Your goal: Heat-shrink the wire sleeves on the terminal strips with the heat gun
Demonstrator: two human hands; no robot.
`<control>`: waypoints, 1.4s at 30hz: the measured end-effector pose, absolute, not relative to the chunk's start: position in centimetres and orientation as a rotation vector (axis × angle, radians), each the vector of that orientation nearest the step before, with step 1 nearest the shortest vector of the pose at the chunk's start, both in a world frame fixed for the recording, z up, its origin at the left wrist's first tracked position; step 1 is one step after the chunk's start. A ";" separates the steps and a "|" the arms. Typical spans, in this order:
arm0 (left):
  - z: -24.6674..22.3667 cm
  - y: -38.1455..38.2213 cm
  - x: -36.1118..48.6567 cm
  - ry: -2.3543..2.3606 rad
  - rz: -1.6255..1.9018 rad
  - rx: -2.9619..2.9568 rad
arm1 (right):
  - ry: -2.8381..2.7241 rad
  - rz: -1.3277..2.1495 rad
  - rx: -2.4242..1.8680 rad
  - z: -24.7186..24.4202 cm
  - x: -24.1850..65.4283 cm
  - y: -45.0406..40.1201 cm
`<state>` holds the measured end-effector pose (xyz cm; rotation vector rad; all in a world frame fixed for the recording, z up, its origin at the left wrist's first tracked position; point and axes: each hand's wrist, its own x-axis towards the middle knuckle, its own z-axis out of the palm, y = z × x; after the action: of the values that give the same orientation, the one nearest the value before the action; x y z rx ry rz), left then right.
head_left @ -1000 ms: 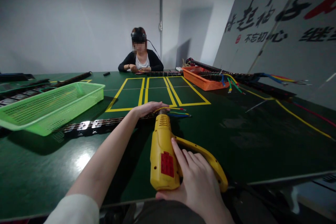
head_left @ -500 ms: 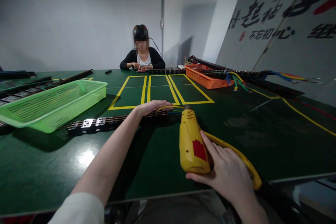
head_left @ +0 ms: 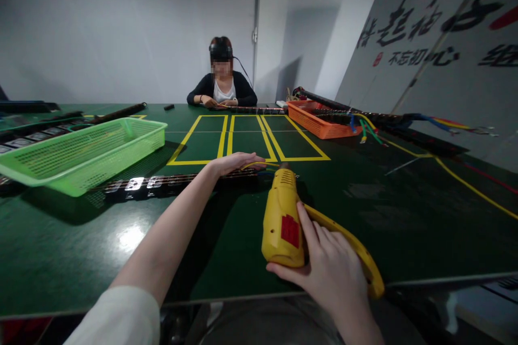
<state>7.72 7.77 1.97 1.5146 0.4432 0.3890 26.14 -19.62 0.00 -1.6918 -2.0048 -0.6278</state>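
Observation:
My right hand (head_left: pixel 329 267) is wrapped around a yellow heat gun (head_left: pixel 283 221) with a red label on its body. The gun points away from me, its nozzle (head_left: pixel 284 165) close to the end of a thin yellow wire (head_left: pixel 267 163). My left hand (head_left: pixel 234 163) lies over the right end of a long dark strip with shiny segments (head_left: pixel 162 186). Its fingers reach right and appear closed on the yellow wire, though they are partly hidden. Darker wires show just below it.
A green plastic basket (head_left: pixel 84 153) stands at left, partly over the strip. An orange basket (head_left: pixel 319 124) with dark strips and coloured wires (head_left: pixel 368 129) sits at back right. Yellow tape (head_left: pixel 230 137) marks rectangles on the green table (head_left: pixel 226 259). Across it sits another person (head_left: pixel 222 86).
My right hand and the heat gun have moved a little left, the nozzle shifting slightly along the yellow wire. My left hand has hardly moved. The view has shifted slightly.

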 end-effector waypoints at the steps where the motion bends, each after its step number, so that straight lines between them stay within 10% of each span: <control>1: 1.9 7.8 7.8 0.448 0.396 1.504 | -2.014 -0.592 -1.676 -0.1 25.5 -19.7; 42: 1.1 8.8 7.6 0.398 0.378 1.525 | -1.952 -0.525 -1.749 0.4 28.1 -18.8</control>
<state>7.56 8.77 1.13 1.5246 0.3980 0.3779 28.10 -18.85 0.35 -1.7488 -1.9524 -0.5251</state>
